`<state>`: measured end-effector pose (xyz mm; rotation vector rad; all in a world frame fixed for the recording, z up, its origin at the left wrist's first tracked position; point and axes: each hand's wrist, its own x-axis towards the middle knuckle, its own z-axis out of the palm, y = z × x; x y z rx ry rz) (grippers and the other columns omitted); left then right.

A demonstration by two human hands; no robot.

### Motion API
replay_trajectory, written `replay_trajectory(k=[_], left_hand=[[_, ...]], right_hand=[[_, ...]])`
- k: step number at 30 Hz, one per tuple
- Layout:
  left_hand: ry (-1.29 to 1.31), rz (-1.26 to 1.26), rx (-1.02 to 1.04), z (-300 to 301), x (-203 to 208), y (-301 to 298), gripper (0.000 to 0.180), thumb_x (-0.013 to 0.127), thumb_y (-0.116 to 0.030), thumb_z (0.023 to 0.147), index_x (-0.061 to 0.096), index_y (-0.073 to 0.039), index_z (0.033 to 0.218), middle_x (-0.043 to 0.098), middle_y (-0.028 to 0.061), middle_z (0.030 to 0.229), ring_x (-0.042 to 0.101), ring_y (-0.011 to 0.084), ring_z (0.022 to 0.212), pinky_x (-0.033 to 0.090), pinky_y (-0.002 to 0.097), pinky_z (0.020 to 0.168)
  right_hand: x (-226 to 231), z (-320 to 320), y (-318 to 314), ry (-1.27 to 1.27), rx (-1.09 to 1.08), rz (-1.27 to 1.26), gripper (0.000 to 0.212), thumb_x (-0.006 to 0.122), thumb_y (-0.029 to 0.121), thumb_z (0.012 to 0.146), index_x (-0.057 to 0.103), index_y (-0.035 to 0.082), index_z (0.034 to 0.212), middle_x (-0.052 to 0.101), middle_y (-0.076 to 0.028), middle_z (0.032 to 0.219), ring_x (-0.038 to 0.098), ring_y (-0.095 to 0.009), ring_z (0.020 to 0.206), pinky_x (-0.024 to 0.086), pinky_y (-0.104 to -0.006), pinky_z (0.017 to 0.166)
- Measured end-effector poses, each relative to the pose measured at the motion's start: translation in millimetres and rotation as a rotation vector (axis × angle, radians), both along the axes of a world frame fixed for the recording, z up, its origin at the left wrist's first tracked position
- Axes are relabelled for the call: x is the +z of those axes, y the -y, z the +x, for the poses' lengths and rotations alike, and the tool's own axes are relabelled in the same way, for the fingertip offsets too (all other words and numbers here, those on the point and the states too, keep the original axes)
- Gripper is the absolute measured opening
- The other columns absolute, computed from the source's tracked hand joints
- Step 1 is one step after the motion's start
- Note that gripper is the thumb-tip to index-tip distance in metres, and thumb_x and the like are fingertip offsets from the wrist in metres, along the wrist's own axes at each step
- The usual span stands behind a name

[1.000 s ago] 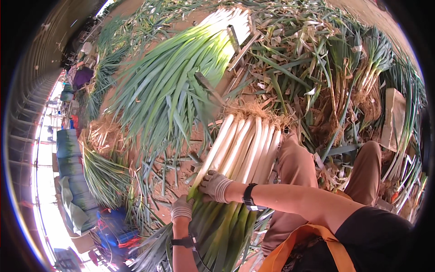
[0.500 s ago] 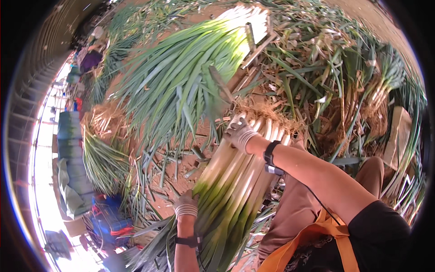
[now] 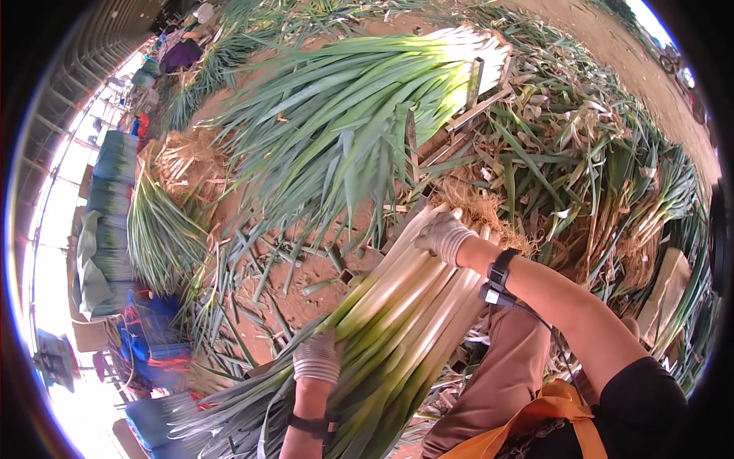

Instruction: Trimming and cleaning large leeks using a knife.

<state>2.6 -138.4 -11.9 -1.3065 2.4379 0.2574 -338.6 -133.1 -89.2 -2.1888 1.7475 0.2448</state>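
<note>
A bundle of large green onions (image 3: 417,294) lies slantwise before me, with thick white stalks and roots at the far right end and green leaves spreading to the lower left. My right hand (image 3: 445,236), in a pale knitted glove, is closed over the stalks just below the roots. Lower down, my gloved left hand (image 3: 317,357) is closed around the bundle's left edge, where white turns to green. Its fingertips are partly hidden and slightly blurred. Both wrists wear dark straps.
A larger pile of green onions (image 3: 359,107) rests against a wooden frame (image 3: 482,107) beyond the bundle. Untrimmed onions and dry leaves (image 3: 566,153) heap up at the right. Another rooty bunch (image 3: 164,229) lies left, near blue-green stacked packs (image 3: 111,206). Leaf scraps litter the soil.
My view has shifted, so the surroundings appear moved. The right hand's fingers are curled more tightly over the stalks near the roots. The left hand reaches slightly farther over the bundle's edge.
</note>
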Motion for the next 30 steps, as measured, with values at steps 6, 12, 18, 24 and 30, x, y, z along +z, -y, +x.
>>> replay_trajectory(k=[6,12,18,24,30], left_hand=[[-0.201,0.222,0.040,4.9,-11.3,34.1,0.029,0.056,-0.032,0.083,0.061,-0.005,0.092,0.061,0.0221,0.084,0.058,0.0392,0.082,0.045,0.0441,0.070],[-0.102,0.336,0.183,3.7,-26.2,47.0,0.029,0.057,-0.031,0.082,0.062,-0.005,0.095,0.061,0.0205,0.095,0.057,0.0374,0.090,0.045,0.0413,0.078],[-0.122,0.264,0.160,3.9,-32.4,49.4,0.045,0.053,-0.040,0.081,0.057,-0.009,0.113,0.061,0.0194,0.103,0.057,0.0351,0.098,0.044,0.0398,0.085],[-0.007,0.303,0.182,0.7,-26.2,44.8,0.054,0.051,-0.045,0.077,0.054,-0.010,0.118,0.060,0.0190,0.107,0.056,0.0356,0.101,0.043,0.0421,0.087],[-0.202,0.203,0.164,19.3,-39.5,38.9,0.052,0.055,-0.043,0.076,0.056,-0.008,0.115,0.061,0.0211,0.101,0.057,0.0364,0.096,0.044,0.0414,0.085]], right_hand=[[-3.1,-3.0,20.0,-0.003,0.022,-0.023,0.024,0.059,0.012,0.076,0.063,0.014,0.099,0.060,-0.010,0.106,0.057,-0.031,0.100,0.046,-0.0383,0.081],[-22.0,-4.0,36.0,-0.084,0.013,0.134,0.027,0.058,0.009,0.076,0.060,0.012,0.102,0.062,-0.006,0.105,0.055,-0.029,0.106,0.044,-0.0436,0.086],[-48.4,1.0,44.5,-0.074,-0.051,0.074,0.029,0.063,0.009,0.072,0.065,0.005,0.101,0.063,-0.012,0.104,0.059,-0.031,0.097,0.048,-0.0409,0.078],[-42.1,13.0,51.8,-0.145,-0.033,0.094,0.031,0.068,0.010,0.068,0.067,0.005,0.098,0.065,-0.007,0.102,0.061,-0.028,0.096,0.049,-0.0386,0.075],[-19.3,17.3,51.6,-0.161,0.004,0.055,0.034,0.061,0.014,0.077,0.061,0.011,0.111,0.063,-0.005,0.108,0.058,-0.026,0.103,0.043,-0.0419,0.085]])
